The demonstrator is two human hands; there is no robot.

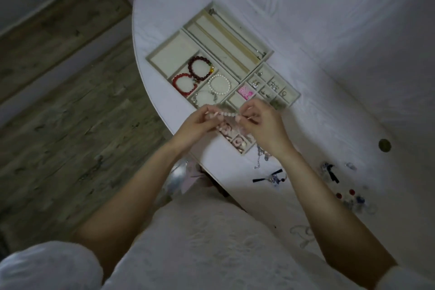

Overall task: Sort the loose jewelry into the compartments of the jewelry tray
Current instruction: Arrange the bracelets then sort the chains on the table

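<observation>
At the frame's centre, the left hand (197, 122) and right hand (261, 122) each pinched an end of a pale pink beaded bracelet (223, 114), stretched between them. It hung just above the beige velvet compartmented jewelry tray (164, 50) on the white round table (329, 30)

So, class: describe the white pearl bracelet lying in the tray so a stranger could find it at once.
Start at the beige jewelry tray on the white table. Along its near-left side sit beaded bracelets, one per compartment. The white pearl bracelet lies right of the dark red bracelet and the bright red bracelet; it alone is a ring of small white beads.
</observation>
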